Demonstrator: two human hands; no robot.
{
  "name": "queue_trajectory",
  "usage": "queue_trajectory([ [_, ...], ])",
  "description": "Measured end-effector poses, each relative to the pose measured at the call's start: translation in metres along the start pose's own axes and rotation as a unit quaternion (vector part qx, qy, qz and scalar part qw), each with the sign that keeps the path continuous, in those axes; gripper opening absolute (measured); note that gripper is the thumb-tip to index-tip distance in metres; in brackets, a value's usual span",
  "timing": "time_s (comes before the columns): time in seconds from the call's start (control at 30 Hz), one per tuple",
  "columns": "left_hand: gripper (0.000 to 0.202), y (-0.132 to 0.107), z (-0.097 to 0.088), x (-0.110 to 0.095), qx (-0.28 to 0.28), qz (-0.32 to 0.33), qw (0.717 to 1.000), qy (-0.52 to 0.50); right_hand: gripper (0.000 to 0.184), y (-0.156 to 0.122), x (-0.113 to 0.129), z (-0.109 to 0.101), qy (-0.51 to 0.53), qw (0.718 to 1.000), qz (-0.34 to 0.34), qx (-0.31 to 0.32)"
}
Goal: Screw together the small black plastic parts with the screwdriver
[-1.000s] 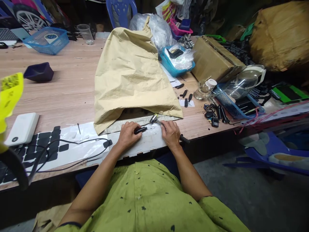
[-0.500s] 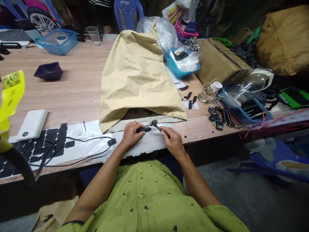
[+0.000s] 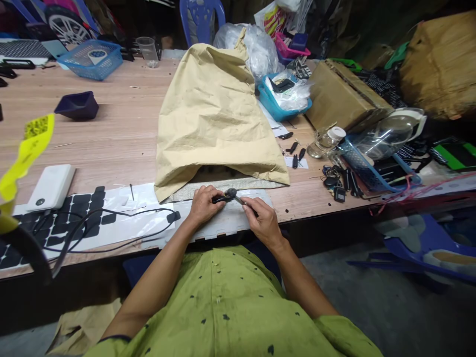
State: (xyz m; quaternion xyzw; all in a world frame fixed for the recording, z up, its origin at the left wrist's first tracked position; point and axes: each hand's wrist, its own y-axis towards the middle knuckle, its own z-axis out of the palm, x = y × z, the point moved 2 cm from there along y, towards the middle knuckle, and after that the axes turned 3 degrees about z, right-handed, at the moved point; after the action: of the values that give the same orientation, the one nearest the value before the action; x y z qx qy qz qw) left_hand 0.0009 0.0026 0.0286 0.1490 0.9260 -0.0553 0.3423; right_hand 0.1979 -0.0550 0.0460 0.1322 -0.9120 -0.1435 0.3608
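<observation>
Closest in, holding a small black piece (image 3: 218, 200) in the left hand (image 3: 204, 204) with a narrow grip, low over a white board (image 3: 233, 218) at the near edge of the tabletop (image 3: 122, 144). Also holding a hammer (image 3: 231, 193) in the right hand (image 3: 262, 218), with a snug grip on the handle, at about four o'clock from the hammer head.

Just changed: brought the hammer head in. A second ago, held off at about one o'clock from the right end of the black piece, with a gap between. Now right over that end, or on it; cannot tell if touching. Kept the black piece in much the same spot. Likely means being at close work on that end now, not waiting beside it.

A bit farther off, at twelve o'clock, a big brown bag (image 3: 219, 114), with its open end toward the hands. At three o'clock, what look like keys (image 3: 339, 194). At two o'clock, some black bits (image 3: 295, 161). At nine o'clock, a white box (image 3: 52, 187).

Farthest away, at one o'clock, a blue basket (image 3: 273, 110); at ten o'clock, a dark tub (image 3: 77, 106).
</observation>
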Motion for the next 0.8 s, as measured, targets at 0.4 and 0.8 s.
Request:
queue_trajectory([
  [0.4, 0.019, -0.002, 0.001, -0.003, 0.004, 0.000, 1.000, -0.004, 0.026, 0.009, -0.026, -0.006, -0.105, 0.993, 0.004, -0.061],
  [0.8, 0.027, -0.005, -0.001, 0.005, 0.020, 0.033, 0.999, -0.004, 0.025, 0.006, -0.058, 0.002, -0.232, 0.965, 0.039, -0.114],
])
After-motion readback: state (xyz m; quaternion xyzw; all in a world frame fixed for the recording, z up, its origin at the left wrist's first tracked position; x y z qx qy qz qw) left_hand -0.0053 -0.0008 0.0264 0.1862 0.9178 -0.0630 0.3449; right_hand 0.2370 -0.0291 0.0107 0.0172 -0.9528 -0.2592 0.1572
